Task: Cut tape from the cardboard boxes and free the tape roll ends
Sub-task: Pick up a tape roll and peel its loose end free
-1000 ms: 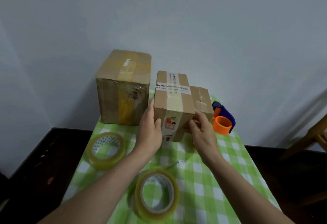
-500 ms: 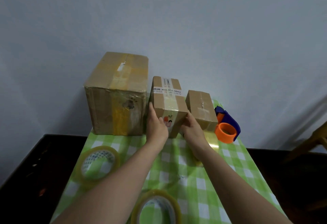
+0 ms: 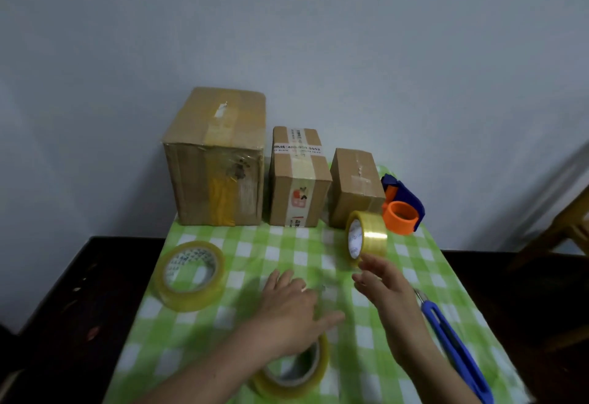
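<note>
Three taped cardboard boxes stand in a row at the back of the table: a large one [image 3: 220, 161], a middle one [image 3: 298, 180] with a printed label, and a small one [image 3: 355, 186]. A clear tape roll [image 3: 366, 237] stands on edge just beyond my right hand [image 3: 382, 285], whose fingers are spread and reach toward it. My left hand [image 3: 287, 301] hovers flat with relaxed fingers over the cloth, above another tape roll [image 3: 296, 371]. A third roll [image 3: 189, 276] lies flat at the left. A blue utility knife [image 3: 452, 346] lies to the right of my right forearm.
An orange and blue tape dispenser [image 3: 403, 209] sits right of the small box. The table has a green checked cloth [image 3: 242, 253] and dark floor on both sides. A wooden chair [image 3: 567, 225] stands at the far right. A wall is close behind the boxes.
Both hands have let go of the middle box and drawn back toward me. The box now stands in the row. The tape roll on edge and the knife are now in view.
</note>
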